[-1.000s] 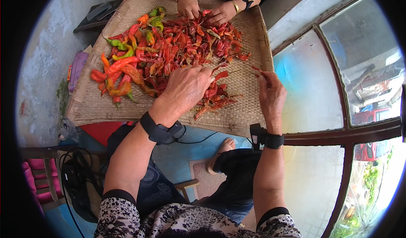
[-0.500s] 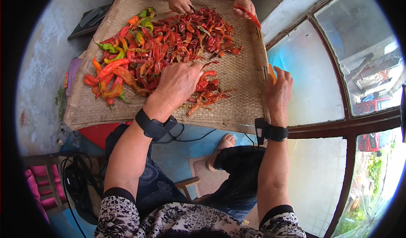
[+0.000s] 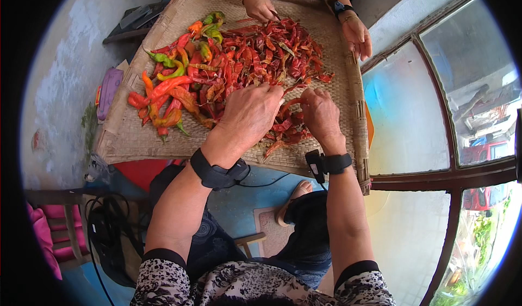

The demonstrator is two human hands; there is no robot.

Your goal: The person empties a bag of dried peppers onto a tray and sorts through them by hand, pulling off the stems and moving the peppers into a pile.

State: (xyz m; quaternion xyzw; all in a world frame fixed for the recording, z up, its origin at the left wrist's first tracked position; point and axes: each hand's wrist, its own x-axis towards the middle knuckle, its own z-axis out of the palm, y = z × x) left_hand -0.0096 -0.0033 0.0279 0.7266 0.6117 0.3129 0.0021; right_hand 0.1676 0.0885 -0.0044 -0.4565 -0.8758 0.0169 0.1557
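My left hand is closed over the middle of a woven tray, its thumb and fingers pinching a dried red chili pepper. Beside it, my right hand pinches a curved reddish-orange chili pepper that spans the small gap between the hands. Below my fingers lies a small heap of dried chili peppers. A larger pile of dried red chilies spreads behind my hands. At the left are fresher red, orange and green peppers.
Across the tray, another person's hand touches the pile; their other hand hangs over the tray's right rim. A framed window stands close on the right. A purple case sits left of the tray. Black cables hang at lower left.
My right hand has come in from beyond the tray's right rim to meet my left hand and now grips a chili. The other person's hand has let go of a red pepper.
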